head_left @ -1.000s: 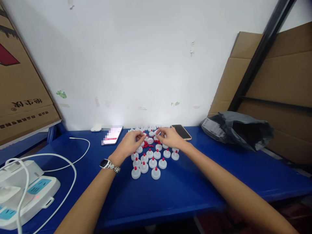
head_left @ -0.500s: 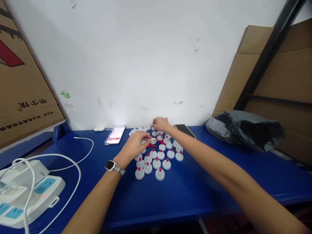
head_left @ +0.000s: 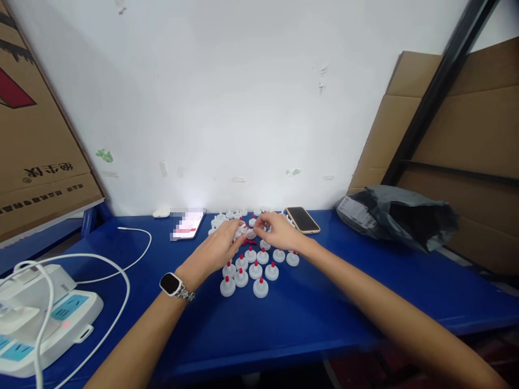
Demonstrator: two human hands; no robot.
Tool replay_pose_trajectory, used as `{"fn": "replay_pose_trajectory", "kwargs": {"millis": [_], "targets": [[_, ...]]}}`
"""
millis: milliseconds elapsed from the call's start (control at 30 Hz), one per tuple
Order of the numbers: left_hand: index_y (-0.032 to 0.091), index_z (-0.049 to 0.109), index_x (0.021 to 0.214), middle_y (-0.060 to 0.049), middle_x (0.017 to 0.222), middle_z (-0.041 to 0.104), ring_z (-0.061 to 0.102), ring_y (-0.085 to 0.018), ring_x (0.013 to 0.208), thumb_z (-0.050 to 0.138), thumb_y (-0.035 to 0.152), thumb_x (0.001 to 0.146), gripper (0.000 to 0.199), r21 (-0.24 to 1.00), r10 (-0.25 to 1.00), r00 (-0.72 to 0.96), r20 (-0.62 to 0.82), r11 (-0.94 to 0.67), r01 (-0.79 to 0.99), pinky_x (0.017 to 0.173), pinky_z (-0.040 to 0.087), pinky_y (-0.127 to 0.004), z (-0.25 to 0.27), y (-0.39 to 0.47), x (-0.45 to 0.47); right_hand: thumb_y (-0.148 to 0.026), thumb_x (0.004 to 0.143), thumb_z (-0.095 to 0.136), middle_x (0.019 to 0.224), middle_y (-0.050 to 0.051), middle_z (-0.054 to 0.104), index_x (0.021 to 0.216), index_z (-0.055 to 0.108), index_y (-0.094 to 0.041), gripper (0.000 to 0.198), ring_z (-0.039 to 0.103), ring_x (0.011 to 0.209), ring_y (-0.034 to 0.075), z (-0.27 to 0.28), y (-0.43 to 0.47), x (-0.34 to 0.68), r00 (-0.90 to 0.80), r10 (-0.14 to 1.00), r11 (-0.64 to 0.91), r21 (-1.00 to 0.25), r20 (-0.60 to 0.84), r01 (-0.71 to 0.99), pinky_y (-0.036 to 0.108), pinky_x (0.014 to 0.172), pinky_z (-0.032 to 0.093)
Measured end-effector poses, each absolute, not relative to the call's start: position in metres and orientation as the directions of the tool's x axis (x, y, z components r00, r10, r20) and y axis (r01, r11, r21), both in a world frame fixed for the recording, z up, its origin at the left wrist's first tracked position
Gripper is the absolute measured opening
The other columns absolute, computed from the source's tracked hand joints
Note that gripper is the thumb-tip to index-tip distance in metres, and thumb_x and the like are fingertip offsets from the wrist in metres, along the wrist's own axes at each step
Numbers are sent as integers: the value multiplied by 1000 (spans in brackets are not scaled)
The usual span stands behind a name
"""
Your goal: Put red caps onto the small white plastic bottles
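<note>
My left hand (head_left: pixel 219 244), with a watch on its wrist, pinches a white nozzle cap (head_left: pixel 241 231) among the others. Right beside it, my right hand (head_left: pixel 276 229) has its thumb and fingers closed together; what they hold is too small and hidden to make out. Several white round caps with red tips, one of them a front cap (head_left: pixel 260 288), stand upright on the table below the hands. Small loose red tips (head_left: pixel 250 242) lie between them. Towards the wall stand white caps (head_left: pixel 221 216) that show no red tip.
A blue table (head_left: pixel 324 313) meets the white wall. On the left are a power strip (head_left: pixel 60 337) with white cables and a lit phone (head_left: pixel 188 224). A dark phone (head_left: pixel 303 220) and a grey plastic bag (head_left: pixel 399 216) lie to the right. Cardboard boxes (head_left: pixel 44 124) flank both sides.
My right hand has come back from the far caps by the wall to beside my left hand. My left hand still holds the white cap. The view has shifted slightly.
</note>
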State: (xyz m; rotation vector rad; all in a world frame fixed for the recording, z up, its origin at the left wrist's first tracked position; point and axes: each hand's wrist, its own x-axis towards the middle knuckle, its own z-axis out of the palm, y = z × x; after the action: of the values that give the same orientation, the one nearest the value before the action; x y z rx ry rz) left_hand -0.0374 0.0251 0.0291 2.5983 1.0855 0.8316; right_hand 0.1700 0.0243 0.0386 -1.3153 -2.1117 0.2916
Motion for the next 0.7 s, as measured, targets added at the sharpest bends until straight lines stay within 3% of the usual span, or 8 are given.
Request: {"fn": "replay_pose_trajectory", "kwargs": {"millis": [133,233,367,433,500,600,700], "targets": [[19,49,116,-11,106,60,60,-27,95,39,44,95,34,384,742,548,387,-670,635,81,46,-40,26,24,-48,-31,74,67,75,8,67,74,68,-20,11,55,93,28,38,36,167,-464,858,499,-145,219,854,44,91,29],[19,46,115,-12,107,59,59,-27,97,36,40,96,30,365,744,554,374,-667,649,84,46,-42,26,24,-49,-27,72,69,72,11,67,68,67,-18,11,57,91,29,37,46,157,-484,865,494,-52,136,868,47,93,26],[19,46,111,-11,106,59,58,-26,98,34,38,97,26,353,746,562,357,-665,658,85,47,-43,25,24,-47,-20,75,63,72,8,69,70,68,-18,7,61,88,26,38,50,155,-509,858,511,-18,68,859,47,97,25],[20,46,110,-11,107,59,58,-26,99,35,38,97,25,351,742,561,366,-669,655,86,47,-43,24,24,-46,-20,76,61,75,7,70,72,67,-18,7,63,88,24,39,46,161,-486,865,498,-98,125,862,46,96,29],[20,46,111,-12,109,59,58,-27,101,35,38,97,25,348,734,561,382,-677,649,87,48,-44,23,24,-46,-23,79,60,80,7,71,78,65,-17,7,64,84,22,41,40,167,-431,875,483,-340,221,807,40,89,38],[19,47,113,-12,107,60,58,-27,101,35,39,97,28,337,726,563,395,-685,646,86,48,-44,22,22,-43,-32,81,62,80,6,71,86,61,-17,16,65,74,18,39,28,173,-357,897,409,-795,260,448,31,72,46],[19,47,117,-12,109,60,59,-27,103,36,39,98,30,335,720,560,411,-690,641,88,48,-43,22,18,-40,-42,78,68,73,4,69,84,61,-16,28,63,66,14,32,19,168,-296,912,328,-939,285,104,28,65,47]]}}
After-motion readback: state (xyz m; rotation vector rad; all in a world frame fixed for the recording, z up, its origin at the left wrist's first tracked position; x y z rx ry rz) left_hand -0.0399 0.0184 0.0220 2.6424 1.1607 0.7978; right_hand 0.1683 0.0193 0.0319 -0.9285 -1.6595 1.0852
